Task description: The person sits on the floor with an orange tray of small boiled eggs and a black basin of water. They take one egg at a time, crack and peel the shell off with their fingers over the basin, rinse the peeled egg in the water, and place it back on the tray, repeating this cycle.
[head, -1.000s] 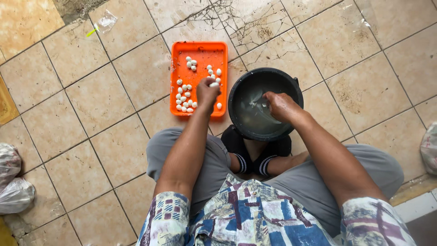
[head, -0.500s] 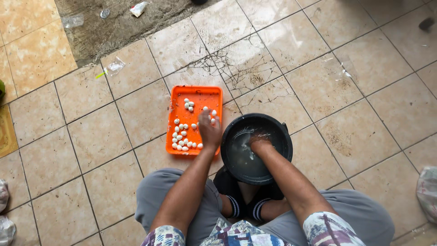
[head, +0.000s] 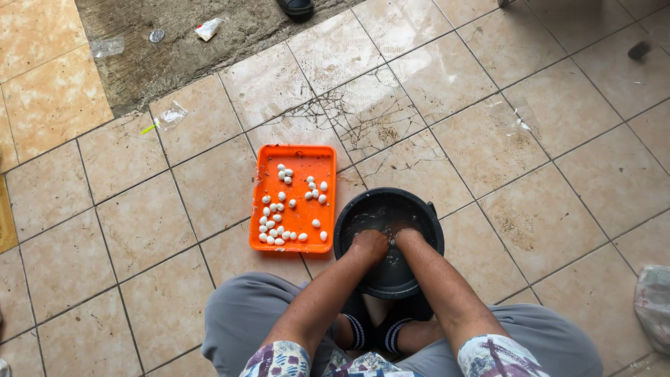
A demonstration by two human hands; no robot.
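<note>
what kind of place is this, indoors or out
Probably a tiled porch or yard edge of a home, at ground level. The cracked floor tiles meet a strip of bare littered concrete, and the person squats over a black basin beside an orange tray.

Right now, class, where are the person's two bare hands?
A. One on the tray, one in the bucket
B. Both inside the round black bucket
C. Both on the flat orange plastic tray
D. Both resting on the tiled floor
B: the left hand and right hand are side by side inside the round black bucket, while the orange plastic tray of small white pieces lies untouched beside it.
</note>
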